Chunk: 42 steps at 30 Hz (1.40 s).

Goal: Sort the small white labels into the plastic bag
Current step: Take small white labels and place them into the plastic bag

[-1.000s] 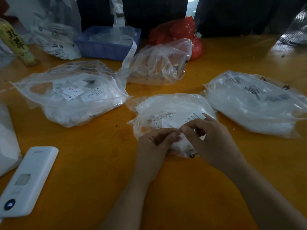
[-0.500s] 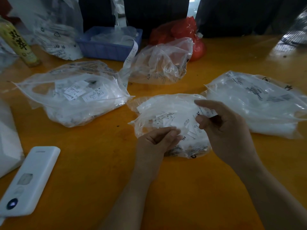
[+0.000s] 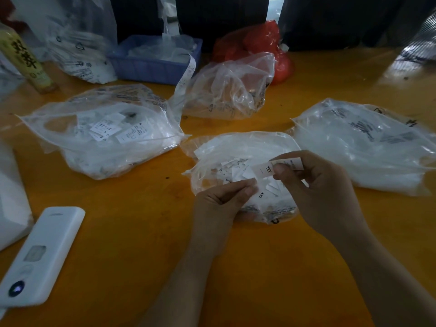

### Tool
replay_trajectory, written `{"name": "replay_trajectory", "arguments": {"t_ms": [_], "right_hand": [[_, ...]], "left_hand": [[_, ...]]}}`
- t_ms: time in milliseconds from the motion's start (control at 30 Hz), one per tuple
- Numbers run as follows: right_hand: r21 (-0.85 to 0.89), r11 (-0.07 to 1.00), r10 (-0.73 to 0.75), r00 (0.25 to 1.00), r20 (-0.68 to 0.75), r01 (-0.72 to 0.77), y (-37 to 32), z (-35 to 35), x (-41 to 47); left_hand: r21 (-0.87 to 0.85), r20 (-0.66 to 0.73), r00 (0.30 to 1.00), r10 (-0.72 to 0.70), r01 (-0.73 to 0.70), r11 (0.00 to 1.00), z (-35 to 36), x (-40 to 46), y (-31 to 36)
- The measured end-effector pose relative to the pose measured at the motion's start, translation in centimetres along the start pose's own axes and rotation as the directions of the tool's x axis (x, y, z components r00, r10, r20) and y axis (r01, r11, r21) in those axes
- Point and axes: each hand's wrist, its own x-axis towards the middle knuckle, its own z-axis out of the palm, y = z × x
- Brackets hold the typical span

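- So the right hand point(image 3: 323, 185) has come back toward the left one and now pinches a small white label point(image 3: 266, 170) marked XXL between thumb and forefinger. Half a second ago that hand was hovering over the pile with nothing clearly in it, so I'd say it just picked a fresh one out.
- The left hand point(image 3: 224, 201) hasn't moved: fingers curled, fingertips pinched together just under the label. Can't tell if it's got its own label or a bit of the plastic.
- My guess is this label is being read for size before it goes into whichever bag matches.
- Both hands sit over the near plastic bag point(image 3: 238, 149), which holds a loose heap of more labels; another XXL one lies right below the held label.
- Off to the left hand's far side, a bigger clear bag point(image 3: 99, 138) has printed labels inside.
- Beyond the right hand, a third bag point(image 3: 368, 147) is stuffed with something white, too blurry to tell what.
- Straight past the hands: a crumpled, mostly empty-looking bag point(image 3: 226, 90), a red bag point(image 3: 259, 41) and a blue tray point(image 3: 153, 60) with a label strip hanging out.
- A white gadget point(image 3: 40, 256) sits on the orange counter point(image 3: 132, 220), well to the left.
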Motion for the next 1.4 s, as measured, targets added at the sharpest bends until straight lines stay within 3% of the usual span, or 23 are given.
{"name": "replay_trajectory", "arguments": {"t_ms": [467, 800, 1000, 1167, 1267, 1400], "right_hand": [[-0.052, 0.998, -0.022, 0.999, 0.045, 0.024, -0.1, 0.1, 0.4], [-0.216, 0.974, -0.035, 0.992, 0.119, 0.061, 1.0, -0.2, -0.1], [-0.26, 0.961, -0.013, 0.957, 0.291, 0.092, 0.7, -0.1, 0.5], [-0.132, 0.991, 0.046, 0.997, 0.056, -0.038, 0.2, 0.7, -0.4], [-0.214, 0.977, 0.036, 0.991, 0.132, -0.007, 0.2, 1.4, -0.6], [-0.191, 0.981, 0.051, 0.984, 0.169, -0.018, 0.2, 1.3, -0.6]], "left_hand": [[0.033, 0.01, 1.0, -0.017, 0.016, 0.999, 0.0, -0.2, 0.1], [0.057, 0.008, 1.0, 0.001, -0.001, 0.998, -0.1, -0.2, 0.1], [0.189, -0.008, 0.996, 0.092, -0.089, 0.978, 0.0, -0.5, 0.2], [0.149, -0.039, 0.996, 0.086, -0.079, 0.986, 0.2, -0.4, 0.7], [0.165, -0.07, 0.997, 0.046, -0.034, 0.986, 0.4, -0.4, 0.9], [0.202, -0.143, 0.99, 0.012, 0.018, 0.979, 0.5, -0.2, 1.2]]}}
